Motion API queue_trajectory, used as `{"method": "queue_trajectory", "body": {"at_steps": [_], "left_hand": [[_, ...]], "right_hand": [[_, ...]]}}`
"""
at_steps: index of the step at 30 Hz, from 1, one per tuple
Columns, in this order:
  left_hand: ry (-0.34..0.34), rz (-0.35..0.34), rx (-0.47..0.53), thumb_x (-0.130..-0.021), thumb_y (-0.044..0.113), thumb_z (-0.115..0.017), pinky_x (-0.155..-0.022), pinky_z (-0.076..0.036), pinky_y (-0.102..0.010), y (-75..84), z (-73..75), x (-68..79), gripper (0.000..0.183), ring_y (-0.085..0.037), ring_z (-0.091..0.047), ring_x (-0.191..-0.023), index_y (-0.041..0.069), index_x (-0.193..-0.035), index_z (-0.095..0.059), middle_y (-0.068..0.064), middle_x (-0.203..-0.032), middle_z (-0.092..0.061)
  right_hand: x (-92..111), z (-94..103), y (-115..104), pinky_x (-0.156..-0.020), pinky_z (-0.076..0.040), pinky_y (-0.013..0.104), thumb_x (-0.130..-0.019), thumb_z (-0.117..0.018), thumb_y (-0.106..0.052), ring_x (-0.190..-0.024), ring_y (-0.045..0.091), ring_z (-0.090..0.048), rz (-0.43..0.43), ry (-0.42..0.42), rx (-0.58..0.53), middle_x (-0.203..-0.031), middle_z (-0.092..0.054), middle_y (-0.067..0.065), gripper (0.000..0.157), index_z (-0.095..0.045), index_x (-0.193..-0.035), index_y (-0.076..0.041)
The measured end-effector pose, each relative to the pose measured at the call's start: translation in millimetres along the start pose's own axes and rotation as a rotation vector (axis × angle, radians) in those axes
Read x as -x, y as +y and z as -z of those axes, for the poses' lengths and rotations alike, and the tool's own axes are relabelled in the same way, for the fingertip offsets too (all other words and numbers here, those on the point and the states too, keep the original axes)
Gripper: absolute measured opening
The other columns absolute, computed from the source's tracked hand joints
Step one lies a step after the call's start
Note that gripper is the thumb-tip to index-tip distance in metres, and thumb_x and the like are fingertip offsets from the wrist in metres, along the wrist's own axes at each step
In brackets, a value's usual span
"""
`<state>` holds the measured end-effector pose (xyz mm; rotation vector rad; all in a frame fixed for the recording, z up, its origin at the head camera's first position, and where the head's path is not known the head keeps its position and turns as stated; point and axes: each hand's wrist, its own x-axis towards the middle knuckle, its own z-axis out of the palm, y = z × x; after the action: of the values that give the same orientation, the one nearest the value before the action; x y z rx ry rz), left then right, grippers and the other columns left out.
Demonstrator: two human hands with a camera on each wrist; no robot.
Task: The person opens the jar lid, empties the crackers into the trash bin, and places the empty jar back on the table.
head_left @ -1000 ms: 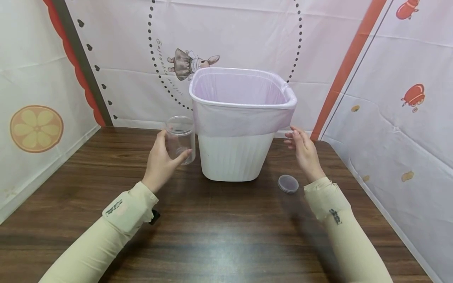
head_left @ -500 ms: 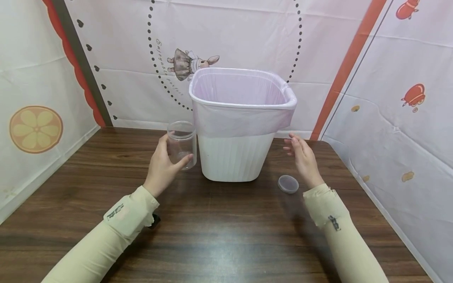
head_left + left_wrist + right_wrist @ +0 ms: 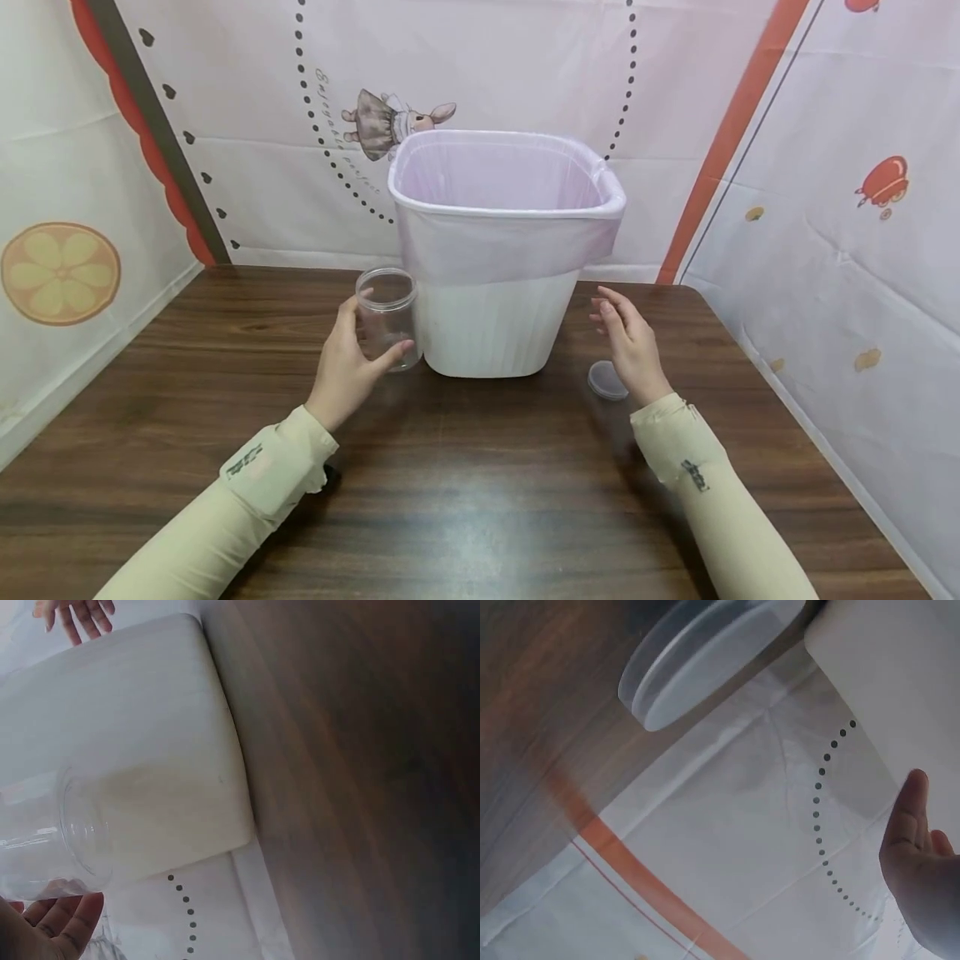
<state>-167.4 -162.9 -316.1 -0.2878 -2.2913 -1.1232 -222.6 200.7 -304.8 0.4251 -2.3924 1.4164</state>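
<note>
My left hand (image 3: 341, 367) grips a clear plastic jar (image 3: 393, 321) upright, thumb on the near side and fingers behind it. The jar has no lid on, and nothing shows inside. In the left wrist view, the jar (image 3: 45, 832) appears held off the wooden tabletop beside a white trash bin (image 3: 487, 329). My right hand (image 3: 633, 346) hovers on the bin's other side with relaxed fingers and nothing in them. Just below it, a round clear lid (image 3: 606, 381) lies on the table, partly behind that hand; the right wrist view shows the lid (image 3: 705, 667) up close.
A pale purple bag (image 3: 517, 250) lines the bin and folds over its rim. The dark wooden table (image 3: 465, 483) extends in front. Printed cloth (image 3: 517, 67) stands as a wall behind, with more cloth at both sides.
My left hand has lowered the jar alongside the bin. The right hand has shifted slightly left and down, nearer the lid. The head view has tilted a little.
</note>
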Motion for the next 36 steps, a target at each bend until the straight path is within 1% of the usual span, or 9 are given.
{"method": "queue_trajectory", "body": {"at_steps": [3, 9, 13, 17, 21, 25, 30, 33, 36], "left_hand": [[-0.006, -0.008, 0.020, -0.076, 0.020, -0.082, -0.079, -0.055, -0.044, 2.3, -0.8, 4.2, 0.086, -0.029, -0.058, -0.101, 0.005, -0.143, -0.031, -0.018, -0.115, -0.055], [-0.045, -0.032, 0.019, -0.073, 0.017, -0.084, -0.078, -0.055, -0.043, 4.9, -1.1, 13.1, 0.083, -0.028, -0.059, -0.100, 0.002, -0.138, -0.035, -0.016, -0.114, -0.056], [-0.064, -0.039, 0.035, -0.072, 0.015, -0.085, -0.082, -0.056, -0.044, 3.5, -2.0, 14.8, 0.079, -0.029, -0.061, -0.101, 0.000, -0.135, -0.039, -0.015, -0.116, -0.057], [-0.098, -0.048, 0.052, -0.071, 0.014, -0.085, -0.086, -0.054, -0.045, 2.5, -2.9, 11.7, 0.077, -0.028, -0.060, -0.104, 0.001, -0.133, -0.041, -0.015, -0.118, -0.057], [-0.166, -0.043, 0.065, -0.071, 0.016, -0.085, -0.086, -0.053, -0.044, 2.9, -4.6, 8.1, 0.076, -0.024, -0.060, -0.102, 0.004, -0.133, -0.042, -0.011, -0.115, -0.060], [-0.253, -0.048, 0.089, -0.071, 0.017, -0.086, -0.088, -0.052, -0.040, 2.4, -8.3, 5.7, 0.075, -0.019, -0.060, -0.099, 0.004, -0.132, -0.044, -0.009, -0.112, -0.061], [-0.356, -0.097, 0.104, -0.071, 0.018, -0.086, -0.091, -0.050, -0.038, 2.4, -13.1, 4.0, 0.072, -0.019, -0.059, -0.104, 0.004, -0.130, -0.047, -0.009, -0.119, -0.059], [-0.425, -0.107, 0.125, -0.070, 0.018, -0.086, -0.092, -0.050, -0.038, 2.2, -15.4, 6.0, 0.071, -0.020, -0.059, -0.105, 0.004, -0.129, -0.048, -0.008, -0.120, -0.059], [-0.479, -0.109, 0.139, -0.071, 0.019, -0.086, -0.094, -0.050, -0.040, 1.4, -17.8, 9.1, 0.071, -0.020, -0.059, -0.106, 0.005, -0.129, -0.048, -0.009, -0.120, -0.060]], "right_hand": [[-1, -5.4, 2, -0.087, -0.044, 0.012, -0.105, -0.037, -0.028, -0.115, 0.030, -0.059, 0.035, 0.015, 0.020, -0.135, -0.056, 0.017, 0.044, -0.042, -0.144, -0.009], [-1, -14.2, 6, -0.084, -0.037, 0.006, -0.102, -0.045, -0.017, -0.114, 0.031, -0.058, 0.095, 0.036, 0.003, -0.131, -0.056, 0.021, 0.042, -0.043, -0.142, -0.005], [1, -15.3, 9, -0.085, -0.037, 0.006, -0.102, -0.045, -0.020, -0.114, 0.028, -0.057, 0.093, 0.046, 0.029, -0.130, -0.058, 0.020, 0.041, -0.045, -0.140, -0.003], [-1, -14.3, 8, -0.087, -0.038, 0.009, -0.102, -0.046, -0.027, -0.115, 0.027, -0.057, 0.102, 0.047, 0.059, -0.130, -0.058, 0.019, 0.044, -0.046, -0.139, -0.002], [-4, -12.6, 7, -0.085, -0.039, 0.014, -0.102, -0.046, -0.030, -0.112, 0.028, -0.057, 0.125, 0.051, 0.105, -0.129, -0.057, 0.019, 0.046, -0.047, -0.138, -0.003], [-6, -12.3, 8, -0.081, -0.041, 0.018, -0.100, -0.050, -0.029, -0.104, 0.029, -0.058, 0.141, 0.057, 0.151, -0.125, -0.058, 0.019, 0.044, -0.050, -0.135, -0.002], [-6, -13.6, 11, -0.080, -0.048, 0.032, -0.097, -0.056, -0.022, -0.096, 0.028, -0.060, 0.157, 0.084, 0.191, -0.112, -0.061, 0.019, 0.032, -0.059, -0.118, 0.002], [-5, -15.2, 13, -0.077, -0.050, 0.034, -0.095, -0.059, -0.019, -0.092, 0.026, -0.061, 0.168, 0.059, 0.225, -0.104, -0.063, 0.017, 0.025, -0.062, -0.108, 0.002], [-3, -18.0, 16, -0.073, -0.052, 0.033, -0.094, -0.060, -0.016, -0.089, 0.024, -0.062, 0.183, 0.001, 0.250, -0.100, -0.064, 0.015, 0.021, -0.063, -0.105, 0.001]]}}
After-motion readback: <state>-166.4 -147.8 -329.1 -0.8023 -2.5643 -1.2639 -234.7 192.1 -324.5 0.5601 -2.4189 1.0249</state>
